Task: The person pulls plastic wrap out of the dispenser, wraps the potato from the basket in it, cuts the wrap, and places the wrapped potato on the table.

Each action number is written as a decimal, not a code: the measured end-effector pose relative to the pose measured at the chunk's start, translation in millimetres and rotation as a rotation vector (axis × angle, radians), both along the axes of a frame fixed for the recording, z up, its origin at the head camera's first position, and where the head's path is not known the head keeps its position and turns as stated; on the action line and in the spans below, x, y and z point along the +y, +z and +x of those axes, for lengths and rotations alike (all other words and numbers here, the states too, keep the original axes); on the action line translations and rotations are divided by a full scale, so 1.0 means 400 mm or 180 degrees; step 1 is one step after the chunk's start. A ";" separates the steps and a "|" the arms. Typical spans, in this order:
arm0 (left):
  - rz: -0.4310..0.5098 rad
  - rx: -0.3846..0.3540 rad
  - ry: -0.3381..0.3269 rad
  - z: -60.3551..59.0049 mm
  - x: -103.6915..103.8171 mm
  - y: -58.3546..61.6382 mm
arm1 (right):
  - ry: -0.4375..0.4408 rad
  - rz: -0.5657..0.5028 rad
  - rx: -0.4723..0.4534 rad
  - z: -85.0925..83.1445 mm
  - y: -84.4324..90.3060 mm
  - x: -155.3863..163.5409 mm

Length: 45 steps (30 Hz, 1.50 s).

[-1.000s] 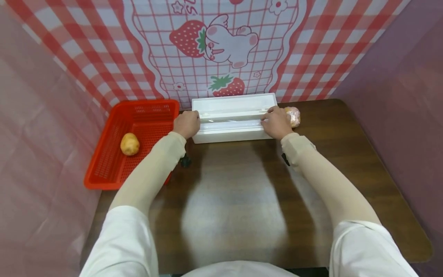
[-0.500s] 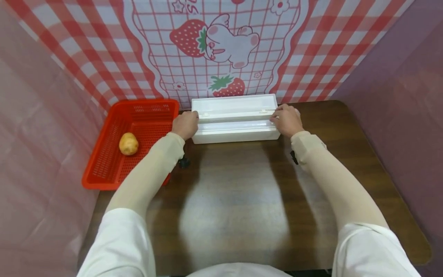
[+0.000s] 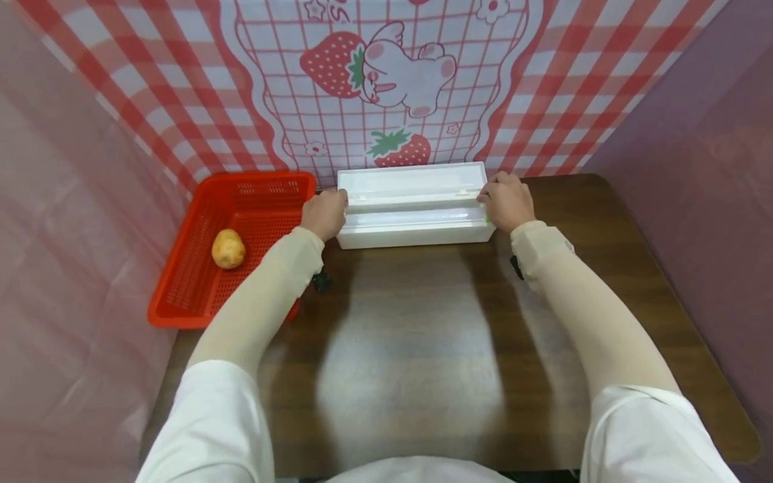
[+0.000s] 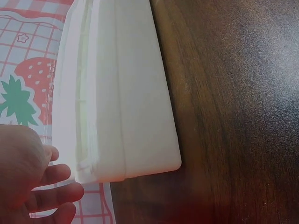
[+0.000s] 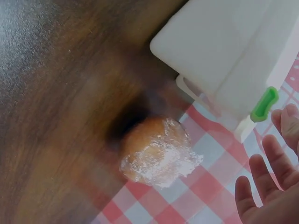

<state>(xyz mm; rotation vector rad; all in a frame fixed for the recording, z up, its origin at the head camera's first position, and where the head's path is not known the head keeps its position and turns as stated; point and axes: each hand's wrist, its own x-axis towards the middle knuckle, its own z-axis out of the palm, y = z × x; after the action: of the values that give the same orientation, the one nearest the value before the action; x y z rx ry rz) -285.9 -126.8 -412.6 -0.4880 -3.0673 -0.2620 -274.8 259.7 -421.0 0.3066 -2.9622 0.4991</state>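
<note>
A white cling film dispenser [image 3: 417, 236] lies at the table's back, its lid [image 3: 413, 180] raised and a roll of film [image 3: 417, 217] inside. At its left end is my left hand [image 3: 324, 213], whose loosely bent fingers [image 4: 58, 192] lie close to the corner; contact is unclear. My right hand [image 3: 508, 201] is at the other end, fingers [image 5: 276, 156] spread and slightly bent, thumb and forefinger near the green slider [image 5: 265, 103]. A potato wrapped in film [image 5: 156, 151] lies below that hand in the right wrist view; in the head view it is hidden.
A red plastic basket [image 3: 181, 295] stands on the left, with one bare potato [image 3: 228, 249] in it. The brown wooden table [image 3: 410, 376] extends in front. Checked strawberry cloth [image 3: 410, 80] rises directly behind the dispenser, and pink sheets hang at both sides.
My right hand has moved right along the dispenser to its end, covering the wrapped potato from the head view. The dispenser's right end now reaches slightly farther right. My left hand has barely moved.
</note>
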 end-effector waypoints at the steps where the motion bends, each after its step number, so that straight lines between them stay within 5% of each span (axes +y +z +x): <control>1: 0.0015 0.0003 0.0005 -0.001 0.000 0.002 | 0.0001 0.0005 0.0044 -0.001 0.005 0.000; 27: 0.0046 0.0101 0.0046 0.005 -0.003 0.057 | -0.0114 0.0029 0.0058 0.014 0.084 -0.006; 45: -0.0009 0.0259 0.0034 0.012 -0.009 0.139 | -0.0088 0.0138 0.0298 0.012 0.156 -0.018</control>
<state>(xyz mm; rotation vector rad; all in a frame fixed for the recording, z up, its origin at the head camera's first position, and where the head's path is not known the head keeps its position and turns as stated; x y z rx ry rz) -281.1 -130.6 -356.9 -0.4703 -2.9910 -0.2316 -269.9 252.5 -358.7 0.2846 -2.8853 0.4062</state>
